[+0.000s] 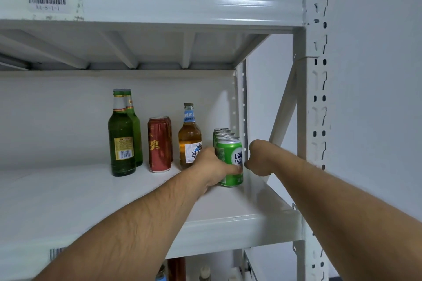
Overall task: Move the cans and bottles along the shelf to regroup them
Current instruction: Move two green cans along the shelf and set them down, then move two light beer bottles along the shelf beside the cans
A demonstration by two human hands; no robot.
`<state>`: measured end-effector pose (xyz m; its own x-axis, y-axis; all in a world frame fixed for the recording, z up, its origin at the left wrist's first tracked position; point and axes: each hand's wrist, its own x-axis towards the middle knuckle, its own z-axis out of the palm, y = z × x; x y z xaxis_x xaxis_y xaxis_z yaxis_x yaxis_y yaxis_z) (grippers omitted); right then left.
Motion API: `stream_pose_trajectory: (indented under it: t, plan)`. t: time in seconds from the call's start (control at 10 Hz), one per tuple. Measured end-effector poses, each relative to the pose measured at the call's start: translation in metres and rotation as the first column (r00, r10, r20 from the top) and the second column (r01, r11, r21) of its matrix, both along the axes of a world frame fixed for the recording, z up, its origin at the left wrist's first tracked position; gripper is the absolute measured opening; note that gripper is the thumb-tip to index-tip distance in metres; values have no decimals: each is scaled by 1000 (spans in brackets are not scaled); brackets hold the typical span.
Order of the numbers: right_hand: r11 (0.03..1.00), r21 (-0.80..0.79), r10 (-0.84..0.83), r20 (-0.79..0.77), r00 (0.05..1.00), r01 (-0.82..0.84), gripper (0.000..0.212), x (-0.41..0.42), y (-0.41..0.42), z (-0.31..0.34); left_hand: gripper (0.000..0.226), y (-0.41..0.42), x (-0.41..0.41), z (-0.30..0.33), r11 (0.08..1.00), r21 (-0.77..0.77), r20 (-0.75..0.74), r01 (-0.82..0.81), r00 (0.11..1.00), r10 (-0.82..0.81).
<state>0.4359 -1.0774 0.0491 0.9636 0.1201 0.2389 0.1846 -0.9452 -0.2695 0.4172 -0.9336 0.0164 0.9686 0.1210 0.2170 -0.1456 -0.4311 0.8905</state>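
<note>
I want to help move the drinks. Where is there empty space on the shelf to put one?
The shelf is bare left of the green bottles, and along the front edge before the red cans. It is crowded on the right: the amber bottle, green cans, left hand and right hand bunch by the post.

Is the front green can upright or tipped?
Upright. The front green can stands with its base flat on the shelf, rim level, left hand wrapped around it.
</note>
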Motion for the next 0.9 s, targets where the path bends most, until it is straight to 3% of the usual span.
stream_pose_trajectory:
  t: [0.1, 0.2, 0.3, 0.4, 0.5, 0.6, 0.7, 0.9]
  plan:
    - [989, -147, -27, -33, 999, 22, 22, -14, 5, 8, 55, -1, -2, 0, 999, 39, -17, 6, 1000, -6]
    - [989, -147, 2, -15, 1000, -4, 22, -10, 2, 7, 41, 3, -11, 4, 996, 81, -65, 30, 998, -25]
    - [987, -155, 30, 11, 999, -28, 33, -20, 0, 12, 49, 14, -27, 9, 992, 112, -51, 52, 998, -46]
    - [963, -269, -5, 44, 999, 17, 35, -50, 2, 19, 78, 38, -46, 11, 953, 304, -18, 7, 1000, -1]
    - [898, -432, -22, 157, 987, 89, 18, -91, 10, 21, 74, 71, -70, 11, 868, 494, 5, -48, 999, 52]
    - [885, -465, 88, 230, 969, 30, 22, -134, 46, 16, 74, 114, -107, 14, 810, 580, 9, -89, 995, 103]
    - [889, -419, 282, 184, 941, -185, 26, -166, 112, 12, 81, 170, -147, 13, 736, 652, 24, -183, 975, 222]
    - [794, -373, 566, 165, 808, -480, 49, -210, 269, -6, 82, 308, -247, 10, 570, 755, 46, -324, 894, 446]
